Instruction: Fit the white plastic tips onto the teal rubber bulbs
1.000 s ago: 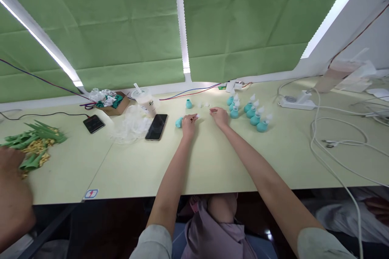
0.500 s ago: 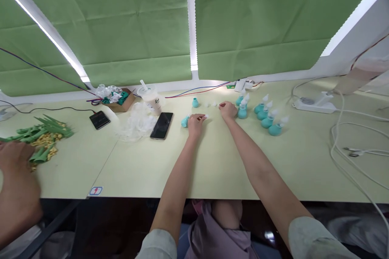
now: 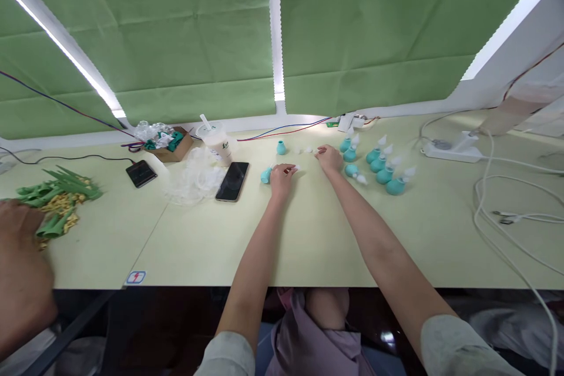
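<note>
My left hand [image 3: 281, 181] is closed, its fingertips pinching a small white piece [image 3: 296, 167]. A teal squeeze bulb [image 3: 265, 175] lies tilted against the back of this hand, partly hidden by it. My right hand [image 3: 329, 158] rests on the table with its fingers drawn together; whatever they hold is hidden. Small translucent pieces [image 3: 308, 150] lie by its fingertips. Behind them stands an open-necked teal bulb [image 3: 281, 148]. Right of my right hand, one white-tipped bulb [image 3: 352, 170] lies on its side, and others [image 3: 350, 154] stand upright.
More white-tipped bulbs [image 3: 385, 174] stand in a row further right. A black phone [image 3: 232, 181], clear plastic bags [image 3: 194, 179] and a drink cup [image 3: 219, 144] lie to the left. A power strip [image 3: 453, 151] and white cables occupy the right. Another person's hand [image 3: 20, 226] is at far left.
One white-tipped bulb beside my right hand has tipped from upright onto its side. My hands stay nearly in place, and the view has shifted slightly.
</note>
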### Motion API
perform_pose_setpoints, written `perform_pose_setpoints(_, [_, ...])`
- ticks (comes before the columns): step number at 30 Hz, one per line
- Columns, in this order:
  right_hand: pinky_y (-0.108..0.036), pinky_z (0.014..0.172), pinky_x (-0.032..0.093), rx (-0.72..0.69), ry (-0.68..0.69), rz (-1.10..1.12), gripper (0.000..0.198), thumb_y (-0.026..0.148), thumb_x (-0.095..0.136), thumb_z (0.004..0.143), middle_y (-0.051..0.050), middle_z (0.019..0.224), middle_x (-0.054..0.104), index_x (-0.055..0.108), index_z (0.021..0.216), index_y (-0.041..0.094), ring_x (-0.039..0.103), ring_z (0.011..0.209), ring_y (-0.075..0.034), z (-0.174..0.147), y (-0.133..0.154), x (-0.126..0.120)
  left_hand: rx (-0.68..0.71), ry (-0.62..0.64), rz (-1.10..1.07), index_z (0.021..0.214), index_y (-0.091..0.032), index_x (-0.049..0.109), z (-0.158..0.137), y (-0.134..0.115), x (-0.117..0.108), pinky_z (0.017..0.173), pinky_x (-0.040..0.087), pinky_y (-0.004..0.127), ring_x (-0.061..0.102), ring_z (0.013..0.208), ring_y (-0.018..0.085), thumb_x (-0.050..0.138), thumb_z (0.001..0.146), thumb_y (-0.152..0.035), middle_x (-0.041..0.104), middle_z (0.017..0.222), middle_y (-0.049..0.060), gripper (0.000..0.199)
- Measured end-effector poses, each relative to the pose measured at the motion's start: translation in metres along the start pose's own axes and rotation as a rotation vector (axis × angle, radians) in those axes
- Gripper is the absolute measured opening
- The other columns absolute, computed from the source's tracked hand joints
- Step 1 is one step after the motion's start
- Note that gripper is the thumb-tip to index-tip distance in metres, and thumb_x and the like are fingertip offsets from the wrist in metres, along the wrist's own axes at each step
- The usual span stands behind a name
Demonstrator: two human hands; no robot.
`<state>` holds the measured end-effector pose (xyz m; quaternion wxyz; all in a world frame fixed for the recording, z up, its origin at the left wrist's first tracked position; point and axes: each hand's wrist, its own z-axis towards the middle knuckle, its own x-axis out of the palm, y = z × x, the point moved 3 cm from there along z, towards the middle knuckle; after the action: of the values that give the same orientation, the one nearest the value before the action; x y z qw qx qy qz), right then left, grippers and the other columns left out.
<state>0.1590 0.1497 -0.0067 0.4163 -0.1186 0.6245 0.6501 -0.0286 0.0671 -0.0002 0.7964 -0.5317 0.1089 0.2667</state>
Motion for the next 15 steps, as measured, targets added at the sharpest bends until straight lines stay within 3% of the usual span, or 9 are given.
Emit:
perform_pose_setpoints(5, [-0.03,0.075,0.044,-0.216,-0.087,0.052,0.034,0.013,0.055,0.075,-0.004,0.106,0.064,0.061,0.107,0.023,0.06,0.085,-0.018,-0.029,0.021,-0.02,0.005,-0.003,-0.018,0.082,-0.02,0.071,0.0,-0.002,-0.001,0.07,0.044,0.028,0.056,0.07,0.013,0.065,0.077,-0.024,0.07,0.082,0.002,0.009])
perform_pose_setpoints(7, [-0.029,0.075,0.045,-0.435,0.05,0.077,0.036,0.01,0.051,0.076,-0.001,0.106,0.064,0.062,0.107,0.025,0.06,0.077,-0.015,-0.049,0.033,-0.026,0.006,-0.013,-0.003,0.081,-0.02,0.071,0.0,-0.003,-0.001,0.07,0.043,0.028,0.056,0.07,0.014,0.065,0.077,-0.025,0.07,0.08,0.002,0.009])
perform_pose_setpoints(10, [-0.029,0.078,0.044,-0.781,0.295,-0.005,0.04,0.008,0.052,0.076,0.003,0.112,0.064,0.062,0.108,0.03,0.06,0.091,-0.017,-0.083,0.048,-0.032,-0.009,-0.037,0.037,0.079,-0.02,0.071,-0.001,-0.004,-0.003,0.07,0.042,0.029,0.055,0.07,0.014,0.063,0.078,-0.026,0.069,0.076,0.002,0.009])
perform_pose_setpoints(12, [-0.031,0.079,0.044,-0.863,0.291,-0.095,0.04,0.009,0.052,0.079,0.0,0.113,0.064,0.061,0.113,0.028,0.058,0.099,-0.02,-0.099,0.052,-0.035,-0.012,-0.036,0.05,0.079,-0.02,0.07,-0.002,-0.005,-0.004,0.069,0.042,0.029,0.055,0.071,0.015,0.062,0.078,-0.025,0.068,0.076,0.003,0.01])
perform_pose_setpoints(15, [-0.031,0.077,0.043,-0.851,0.211,-0.2,0.036,0.014,0.052,0.083,-0.006,0.109,0.066,0.059,0.117,0.021,0.058,0.1,-0.022,-0.108,0.054,-0.034,0.021,-0.004,0.066,0.078,-0.019,0.069,-0.003,-0.009,-0.003,0.07,0.042,0.029,0.055,0.071,0.015,0.061,0.08,-0.026,0.068,0.078,0.003,0.011])
